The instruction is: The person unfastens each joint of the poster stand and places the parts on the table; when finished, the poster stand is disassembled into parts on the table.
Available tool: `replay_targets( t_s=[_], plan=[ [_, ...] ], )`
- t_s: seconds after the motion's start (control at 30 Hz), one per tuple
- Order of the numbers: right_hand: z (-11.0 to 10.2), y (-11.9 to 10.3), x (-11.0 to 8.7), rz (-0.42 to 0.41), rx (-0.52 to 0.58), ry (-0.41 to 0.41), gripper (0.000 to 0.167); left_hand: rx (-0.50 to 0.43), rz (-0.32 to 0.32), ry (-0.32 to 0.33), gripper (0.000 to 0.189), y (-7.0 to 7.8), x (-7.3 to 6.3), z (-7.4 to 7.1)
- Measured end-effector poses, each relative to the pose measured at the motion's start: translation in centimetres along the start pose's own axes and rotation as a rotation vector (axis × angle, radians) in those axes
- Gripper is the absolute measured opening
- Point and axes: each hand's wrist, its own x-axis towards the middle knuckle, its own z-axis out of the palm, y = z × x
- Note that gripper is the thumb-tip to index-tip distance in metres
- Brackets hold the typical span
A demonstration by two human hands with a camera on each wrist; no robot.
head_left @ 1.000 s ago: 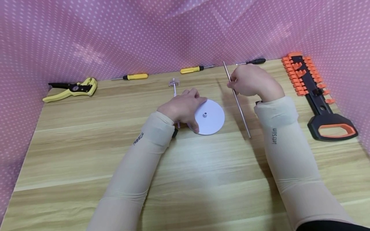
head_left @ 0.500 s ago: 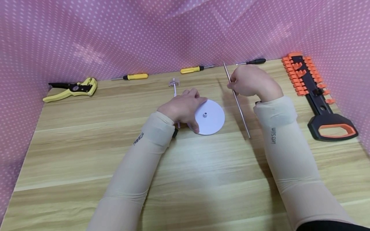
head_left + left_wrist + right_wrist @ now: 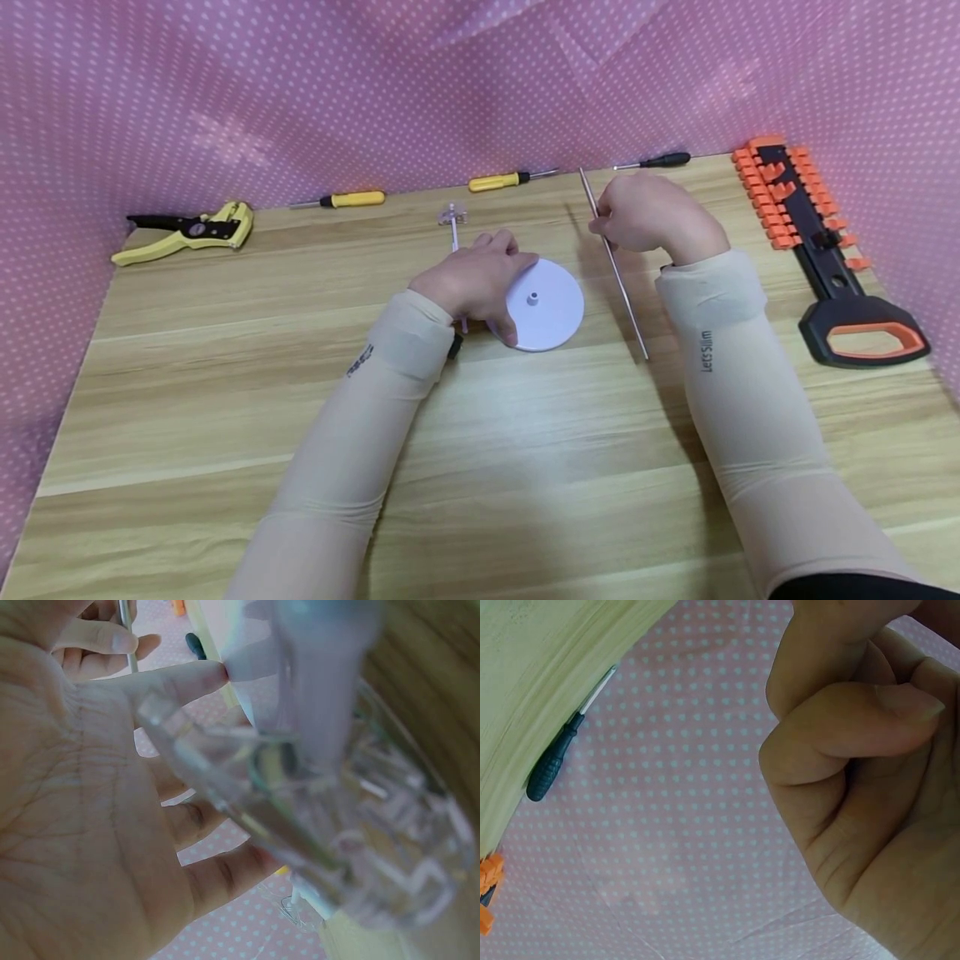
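Note:
A white disc (image 3: 555,321) with a short socket (image 3: 533,298) at its centre lies flat on the table. My left hand (image 3: 476,279) spans its left edge and holds it between thumb and forefinger. Under that hand runs a thin white rod (image 3: 453,235) with clear plastic pieces at its ends, its middle hidden; one clear piece (image 3: 390,855) looms blurred in the left wrist view. To the right of the disc, my right hand (image 3: 648,212) pinches a slim metal rod (image 3: 618,279), held aslant above the table. In the right wrist view curled fingers (image 3: 810,742) hide the rod.
Yellow wire strippers (image 3: 187,233) lie at the far left. Along the back edge are two yellow-handled screwdrivers (image 3: 356,199) and a black one (image 3: 663,160). An orange-and-black rack with a handle (image 3: 817,242) lies at the right. A pink dotted cloth (image 3: 480,92) stands behind.
My right hand has shifted slightly left and toward me, and the metal rod's far end has come down a little with it. The left hand and disc stay in place.

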Motion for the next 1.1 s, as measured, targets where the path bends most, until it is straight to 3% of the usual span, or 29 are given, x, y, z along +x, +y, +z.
replay_targets(
  t_s=[1.1],
  plan=[
    [0.62,0.26,0.47,0.01,0.006,-0.024,0.034,0.002,-0.003,0.0,0.121,0.05,0.01,0.0]
  ],
)
